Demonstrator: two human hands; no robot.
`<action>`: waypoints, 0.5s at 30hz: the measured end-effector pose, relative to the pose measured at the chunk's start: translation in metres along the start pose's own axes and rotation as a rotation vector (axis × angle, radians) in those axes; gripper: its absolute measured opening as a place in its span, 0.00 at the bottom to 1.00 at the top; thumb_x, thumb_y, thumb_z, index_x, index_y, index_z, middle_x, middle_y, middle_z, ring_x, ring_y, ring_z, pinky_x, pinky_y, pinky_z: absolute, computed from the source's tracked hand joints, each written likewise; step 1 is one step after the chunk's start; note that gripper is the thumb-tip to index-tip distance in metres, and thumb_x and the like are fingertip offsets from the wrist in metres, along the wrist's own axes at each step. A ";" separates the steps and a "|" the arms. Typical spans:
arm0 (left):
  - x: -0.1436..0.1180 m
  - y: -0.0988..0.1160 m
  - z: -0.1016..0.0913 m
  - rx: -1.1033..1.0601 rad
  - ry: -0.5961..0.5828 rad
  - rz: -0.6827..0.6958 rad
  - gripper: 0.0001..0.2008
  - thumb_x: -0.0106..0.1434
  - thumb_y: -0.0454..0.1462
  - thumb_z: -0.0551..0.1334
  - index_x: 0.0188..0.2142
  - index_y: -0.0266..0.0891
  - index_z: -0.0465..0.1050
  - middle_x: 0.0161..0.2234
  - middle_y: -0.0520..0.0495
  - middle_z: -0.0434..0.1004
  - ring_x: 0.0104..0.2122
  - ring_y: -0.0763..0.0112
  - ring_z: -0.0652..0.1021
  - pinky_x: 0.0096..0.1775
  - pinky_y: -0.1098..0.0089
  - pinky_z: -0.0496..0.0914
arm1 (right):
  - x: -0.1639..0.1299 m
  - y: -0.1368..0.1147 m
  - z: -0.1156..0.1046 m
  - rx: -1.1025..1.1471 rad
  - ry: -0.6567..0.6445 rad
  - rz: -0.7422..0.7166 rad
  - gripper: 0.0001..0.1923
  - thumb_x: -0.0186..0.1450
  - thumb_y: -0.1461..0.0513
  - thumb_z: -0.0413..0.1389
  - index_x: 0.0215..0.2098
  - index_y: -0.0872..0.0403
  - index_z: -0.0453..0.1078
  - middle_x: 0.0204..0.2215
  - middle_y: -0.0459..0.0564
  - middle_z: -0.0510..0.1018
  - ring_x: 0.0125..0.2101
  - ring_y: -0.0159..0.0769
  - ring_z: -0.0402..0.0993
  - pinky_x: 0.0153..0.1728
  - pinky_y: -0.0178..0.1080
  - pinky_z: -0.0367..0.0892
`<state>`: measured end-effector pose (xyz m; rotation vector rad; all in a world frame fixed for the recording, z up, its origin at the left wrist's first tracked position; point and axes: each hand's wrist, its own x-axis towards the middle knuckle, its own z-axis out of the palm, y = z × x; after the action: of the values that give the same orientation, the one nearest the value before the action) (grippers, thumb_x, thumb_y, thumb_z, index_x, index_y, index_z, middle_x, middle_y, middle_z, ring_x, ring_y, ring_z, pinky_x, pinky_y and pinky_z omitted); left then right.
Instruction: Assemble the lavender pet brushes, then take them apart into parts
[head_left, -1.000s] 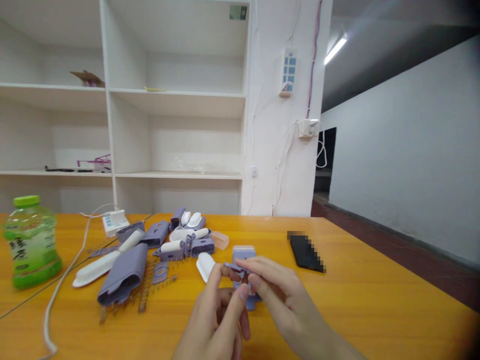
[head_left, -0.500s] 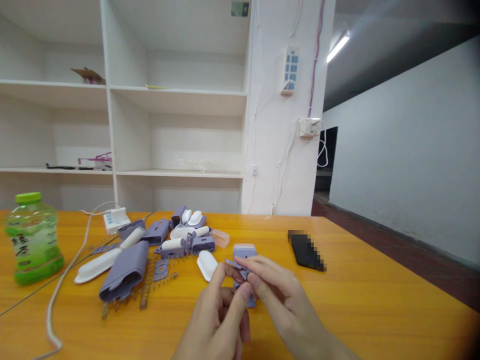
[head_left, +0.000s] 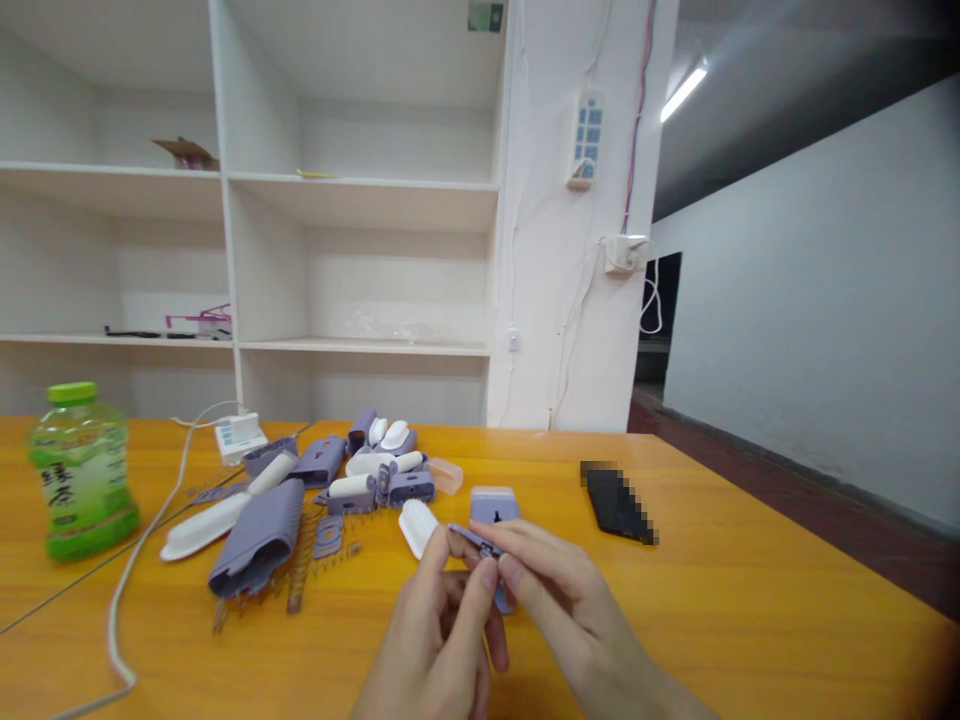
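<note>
My left hand [head_left: 442, 640] and my right hand [head_left: 570, 615] meet low in the middle of the view, over an orange table [head_left: 750, 600]. Between their fingertips they pinch a small thin purple piece [head_left: 472, 541]. Right behind the fingers lies a purple block-shaped part [head_left: 493, 507], partly hidden by my right hand. A white oval cap [head_left: 416, 526] lies just left of my left fingertips.
A heap of purple and white plastic parts [head_left: 330, 480] with metal springs [head_left: 300, 575] lies to the left. A green drink bottle [head_left: 81, 470] stands far left, with a white cable [head_left: 139, 560] and power strip [head_left: 238, 436]. A black phone [head_left: 616, 505] lies right. White shelves [head_left: 360, 200] stand behind.
The view has drifted slightly left, so everything on the table sits a little further right. My hands hold the same pinch on the purple piece, with only small finger shifts.
</note>
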<state>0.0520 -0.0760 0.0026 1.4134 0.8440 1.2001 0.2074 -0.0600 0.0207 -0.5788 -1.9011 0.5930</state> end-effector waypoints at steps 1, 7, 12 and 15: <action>0.000 0.001 0.000 -0.004 0.005 0.006 0.22 0.66 0.59 0.57 0.40 0.44 0.61 0.19 0.59 0.69 0.09 0.82 0.65 0.12 0.83 0.52 | 0.000 0.000 0.000 0.002 0.002 -0.003 0.16 0.74 0.60 0.51 0.57 0.45 0.74 0.53 0.51 0.79 0.51 0.40 0.76 0.50 0.38 0.73; 0.003 -0.002 -0.001 -0.019 0.031 0.028 0.22 0.66 0.58 0.59 0.38 0.43 0.63 0.22 0.57 0.72 0.08 0.84 0.63 0.12 0.83 0.50 | 0.001 -0.003 0.000 -0.007 -0.013 0.011 0.17 0.75 0.60 0.50 0.58 0.48 0.74 0.50 0.54 0.81 0.45 0.40 0.79 0.48 0.39 0.74; 0.010 -0.011 -0.009 0.009 0.009 0.061 0.21 0.67 0.58 0.57 0.38 0.42 0.62 0.23 0.54 0.74 0.10 0.83 0.65 0.12 0.83 0.53 | 0.000 -0.001 -0.002 -0.022 -0.045 -0.016 0.18 0.75 0.61 0.49 0.60 0.48 0.71 0.50 0.54 0.79 0.49 0.40 0.76 0.51 0.40 0.71; 0.011 -0.013 -0.012 0.019 0.018 0.066 0.21 0.68 0.57 0.58 0.38 0.42 0.61 0.24 0.53 0.76 0.11 0.82 0.65 0.13 0.83 0.55 | 0.000 0.000 -0.001 -0.005 -0.078 0.008 0.19 0.75 0.61 0.48 0.60 0.50 0.71 0.39 0.52 0.79 0.44 0.39 0.76 0.48 0.41 0.71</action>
<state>0.0445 -0.0592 -0.0086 1.4577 0.8290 1.2592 0.2085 -0.0594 0.0213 -0.5736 -1.9750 0.6239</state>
